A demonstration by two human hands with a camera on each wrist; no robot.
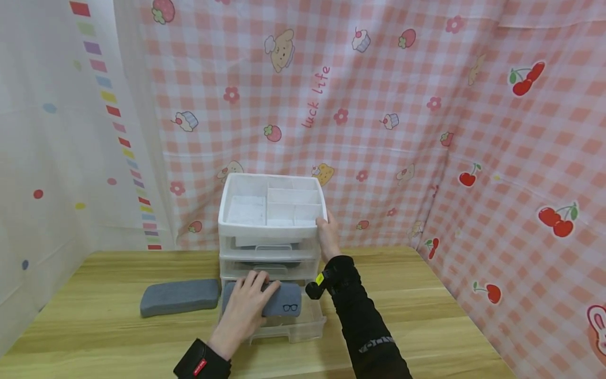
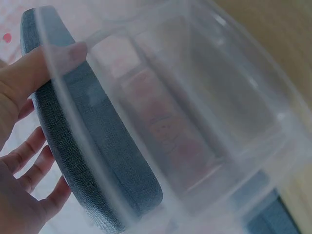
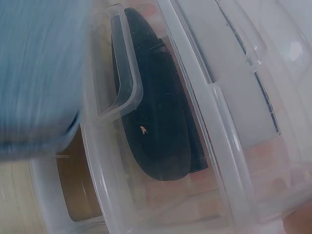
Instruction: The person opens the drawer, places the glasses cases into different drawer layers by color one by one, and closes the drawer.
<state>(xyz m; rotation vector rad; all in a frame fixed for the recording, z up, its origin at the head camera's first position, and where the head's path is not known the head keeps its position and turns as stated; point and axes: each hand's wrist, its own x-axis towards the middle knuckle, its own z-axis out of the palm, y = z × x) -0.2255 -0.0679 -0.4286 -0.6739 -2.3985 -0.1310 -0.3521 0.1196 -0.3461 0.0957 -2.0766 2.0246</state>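
My left hand [image 1: 248, 302] grips a grey-blue glasses case [image 1: 286, 299] with a small glasses print, thumb on one side and fingers on the other. The case is over the pulled-out clear bottom drawer [image 1: 307, 331] of a white plastic drawer organizer [image 1: 270, 230]. In the left wrist view the drawer's clear plastic partly overlaps the case [image 2: 107, 131]. My right hand [image 1: 329, 237] holds the organizer's upper right corner, thumb at the top rim and the other fingers mostly hidden along its side.
A second grey-blue case [image 1: 180, 297] lies on the wooden table [image 1: 402, 316], left of the organizer. Behind a clear drawer front is a dark, rounded flat object [image 3: 156, 107]. The organizer's top tray has dividers. A checked curtain [image 1: 369, 158] hangs behind.
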